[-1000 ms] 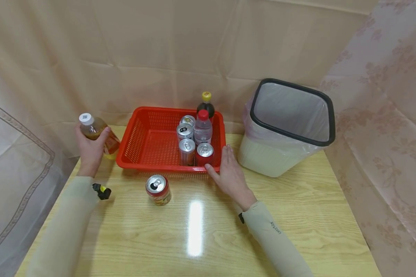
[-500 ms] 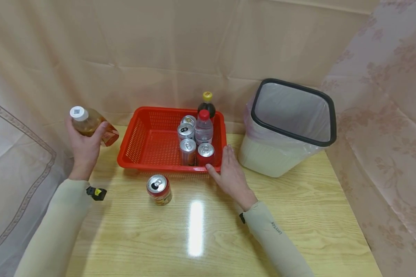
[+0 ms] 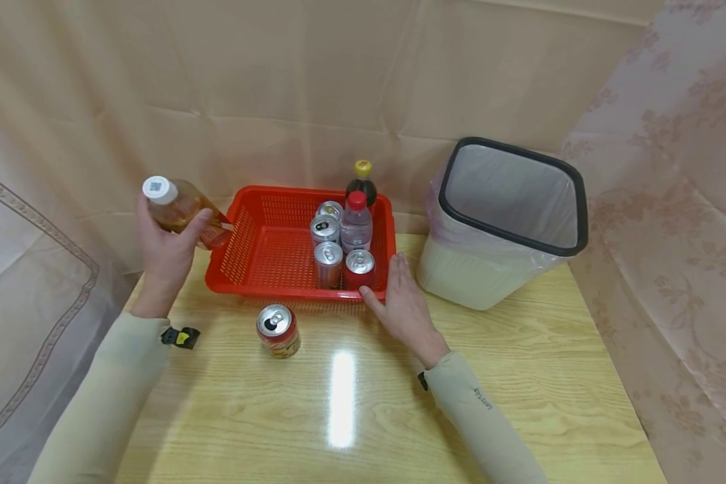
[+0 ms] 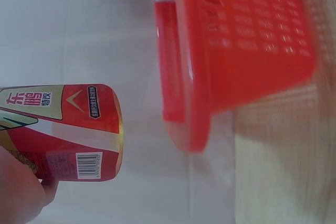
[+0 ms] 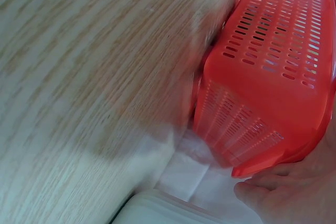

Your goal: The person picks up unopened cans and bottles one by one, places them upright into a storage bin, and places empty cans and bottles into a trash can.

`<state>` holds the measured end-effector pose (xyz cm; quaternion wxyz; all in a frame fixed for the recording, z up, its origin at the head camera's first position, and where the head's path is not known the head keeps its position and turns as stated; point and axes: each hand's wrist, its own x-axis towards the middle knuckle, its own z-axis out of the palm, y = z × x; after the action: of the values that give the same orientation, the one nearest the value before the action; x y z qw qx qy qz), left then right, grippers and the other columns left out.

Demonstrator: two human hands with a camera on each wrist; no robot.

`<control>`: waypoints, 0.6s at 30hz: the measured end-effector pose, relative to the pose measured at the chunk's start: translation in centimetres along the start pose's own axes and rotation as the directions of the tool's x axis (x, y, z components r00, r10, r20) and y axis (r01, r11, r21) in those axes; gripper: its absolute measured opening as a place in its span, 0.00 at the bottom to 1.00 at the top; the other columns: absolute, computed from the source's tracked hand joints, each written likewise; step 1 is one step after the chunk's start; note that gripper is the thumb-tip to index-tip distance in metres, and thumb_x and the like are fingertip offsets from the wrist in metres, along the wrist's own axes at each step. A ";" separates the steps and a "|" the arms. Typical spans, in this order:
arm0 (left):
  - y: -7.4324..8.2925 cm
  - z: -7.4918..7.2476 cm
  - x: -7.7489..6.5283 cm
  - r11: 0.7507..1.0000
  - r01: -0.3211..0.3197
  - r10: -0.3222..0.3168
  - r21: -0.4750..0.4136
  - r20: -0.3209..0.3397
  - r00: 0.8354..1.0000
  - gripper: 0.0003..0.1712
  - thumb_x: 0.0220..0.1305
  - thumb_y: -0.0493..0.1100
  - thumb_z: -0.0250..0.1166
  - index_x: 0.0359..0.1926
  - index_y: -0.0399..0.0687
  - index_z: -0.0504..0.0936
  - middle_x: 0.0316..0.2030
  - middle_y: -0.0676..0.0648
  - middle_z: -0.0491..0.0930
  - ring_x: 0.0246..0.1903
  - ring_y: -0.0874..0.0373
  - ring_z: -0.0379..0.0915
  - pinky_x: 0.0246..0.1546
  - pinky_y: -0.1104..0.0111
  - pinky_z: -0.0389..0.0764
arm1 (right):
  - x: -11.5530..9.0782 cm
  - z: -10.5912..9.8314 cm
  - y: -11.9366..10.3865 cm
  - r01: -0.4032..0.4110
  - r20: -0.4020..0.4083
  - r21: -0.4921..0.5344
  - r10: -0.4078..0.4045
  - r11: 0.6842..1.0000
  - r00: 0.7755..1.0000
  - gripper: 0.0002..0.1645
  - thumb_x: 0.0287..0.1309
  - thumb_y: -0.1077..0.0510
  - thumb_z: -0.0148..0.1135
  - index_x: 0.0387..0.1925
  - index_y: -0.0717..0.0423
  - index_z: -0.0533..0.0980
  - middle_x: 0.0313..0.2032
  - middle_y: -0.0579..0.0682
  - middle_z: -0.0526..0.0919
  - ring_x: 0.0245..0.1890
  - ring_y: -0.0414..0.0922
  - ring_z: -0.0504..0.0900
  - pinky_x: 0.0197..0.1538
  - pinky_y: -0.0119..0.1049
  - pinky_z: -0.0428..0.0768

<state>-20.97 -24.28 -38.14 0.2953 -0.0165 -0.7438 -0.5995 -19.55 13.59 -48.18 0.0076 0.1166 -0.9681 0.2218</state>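
My left hand (image 3: 165,265) grips a white-capped plastic bottle (image 3: 184,207) of amber drink. Its red label faces the left wrist camera. The bottle is tilted, its base pointing right and overlapping the left rim of the red basket (image 3: 260,294) in the head view. At the basket's front right corner rests my right hand (image 3: 407,309), straight fingers along the right side and thumb at the front rim. Inside, on the right, stand several cans, among them a red can (image 3: 359,269), plus a red-capped clear bottle (image 3: 355,225) and a yellow-capped dark bottle (image 3: 361,188).
A red and gold can (image 3: 278,333), its top opened, stands on the wooden table (image 3: 266,417) in front of the basket. To the right is a pale bin (image 3: 472,275) with a black rim and a plastic liner. Beige cloth (image 3: 248,81) hangs behind.
The left hand has lifted the bottle off the table, swung it left, then brought it back right to the basket's left rim, tipping it over. My right hand has stayed put.
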 end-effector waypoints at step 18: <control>1.3 3.4 -1.7 0.999 0.021 -0.027 0.031 0.182 0.983 0.43 0.67 0.42 0.72 0.76 0.51 0.59 0.66 0.48 0.69 0.65 0.52 0.65 0.70 0.55 0.70 | 0.0 0.0 0.0 0.012 -0.017 -0.010 -0.012 1.000 1.000 0.62 0.71 0.25 0.45 0.80 0.70 0.44 0.80 0.67 0.45 0.81 0.61 0.46 0.79 0.49 0.51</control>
<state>-20.52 -20.26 -38.15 0.2189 -0.0581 -0.7764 -0.5882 -19.58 13.60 -48.23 0.0179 0.1206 -0.9683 0.2180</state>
